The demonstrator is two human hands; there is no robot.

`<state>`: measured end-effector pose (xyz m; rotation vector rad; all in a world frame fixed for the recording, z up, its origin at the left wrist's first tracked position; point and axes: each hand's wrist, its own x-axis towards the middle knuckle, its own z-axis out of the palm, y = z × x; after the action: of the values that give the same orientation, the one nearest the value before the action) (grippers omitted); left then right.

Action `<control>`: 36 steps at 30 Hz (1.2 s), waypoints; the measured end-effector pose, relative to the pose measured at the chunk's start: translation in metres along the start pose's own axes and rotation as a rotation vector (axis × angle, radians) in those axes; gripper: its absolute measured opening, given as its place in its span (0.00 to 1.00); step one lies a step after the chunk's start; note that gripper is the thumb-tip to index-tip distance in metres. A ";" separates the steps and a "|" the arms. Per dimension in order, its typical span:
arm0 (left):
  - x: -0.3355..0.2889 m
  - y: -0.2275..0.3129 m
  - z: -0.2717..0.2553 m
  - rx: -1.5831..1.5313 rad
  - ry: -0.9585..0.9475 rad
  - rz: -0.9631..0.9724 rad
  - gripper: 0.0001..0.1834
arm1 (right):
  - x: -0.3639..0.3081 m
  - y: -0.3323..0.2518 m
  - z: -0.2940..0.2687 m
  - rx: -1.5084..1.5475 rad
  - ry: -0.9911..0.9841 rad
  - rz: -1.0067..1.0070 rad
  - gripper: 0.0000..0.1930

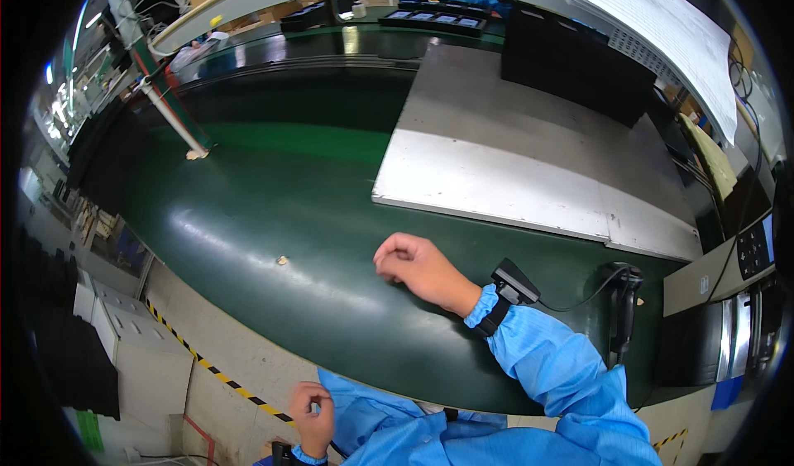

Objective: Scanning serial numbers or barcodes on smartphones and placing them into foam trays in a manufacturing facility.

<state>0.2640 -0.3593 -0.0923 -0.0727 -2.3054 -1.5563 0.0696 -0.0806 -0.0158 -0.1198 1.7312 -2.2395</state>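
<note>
My right hand (413, 269) hovers over the green tabletop (248, 276), left of centre-right, its fingers curled loosely toward the thumb. I see nothing held in it. A black strap with a small dark device (514, 282) sits on that wrist, and a thin cable runs from it to the right. Low in the picture, in front of the table's near edge, my left hand (313, 416) hangs by my blue smock (364, 412). Its fingers are bent inward too, and no object shows in them. Both hands are apart from the table's things.
A large metal plate (496, 172) lies at the back right, with a black panel (571, 61) standing on it. A black handheld scanner (622, 309) stands right of my arm, beside a boxy machine (719, 267). Clipped papers (662, 36) hang above; a post (169, 106) rises at left.
</note>
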 end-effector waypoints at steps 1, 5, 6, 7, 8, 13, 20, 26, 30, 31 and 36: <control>-0.012 -0.016 -0.004 0.089 -0.083 -0.153 0.04 | 0.003 0.006 0.008 -0.173 -0.083 -0.034 0.05; -0.049 -0.063 -0.018 0.290 -0.223 -0.323 0.02 | -0.007 0.008 0.039 -0.696 -0.290 -0.203 0.05; -0.053 -0.060 -0.021 0.355 -0.215 -0.345 0.03 | -0.011 0.008 0.044 -0.820 -0.333 -0.270 0.06; -0.057 -0.061 -0.027 0.414 -0.214 -0.390 0.04 | -0.014 0.006 0.048 -0.905 -0.384 -0.305 0.06; -0.059 -0.063 -0.030 0.393 -0.208 -0.401 0.04 | -0.016 0.005 0.050 -0.991 -0.434 -0.338 0.07; -0.074 -0.117 -0.062 0.261 -0.050 -0.441 0.03 | -0.018 0.002 0.058 -1.097 -0.412 -0.284 0.07; -0.048 -0.151 -0.095 0.100 -0.039 -0.629 0.07 | 0.027 -0.007 0.117 -1.266 -0.410 -0.130 0.06; -0.020 -0.189 -0.127 0.136 -0.021 -0.644 0.07 | 0.109 -0.002 0.194 -1.294 -0.431 -0.156 0.05; -0.008 -0.194 -0.164 0.066 0.017 -0.765 0.07 | 0.153 -0.006 0.269 -1.327 -0.372 0.158 0.26; -0.008 -0.188 -0.179 -0.011 0.059 -0.836 0.07 | 0.159 -0.006 0.281 -1.395 -0.416 0.208 0.39; -0.056 -0.178 -0.260 -0.055 0.204 -1.008 0.07 | 0.172 -0.022 0.315 -1.656 -0.302 0.569 0.58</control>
<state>0.3426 -0.6566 -0.1827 1.3449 -2.2111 -1.8876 -0.0186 -0.4188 0.0685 -0.2360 2.4353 -0.0320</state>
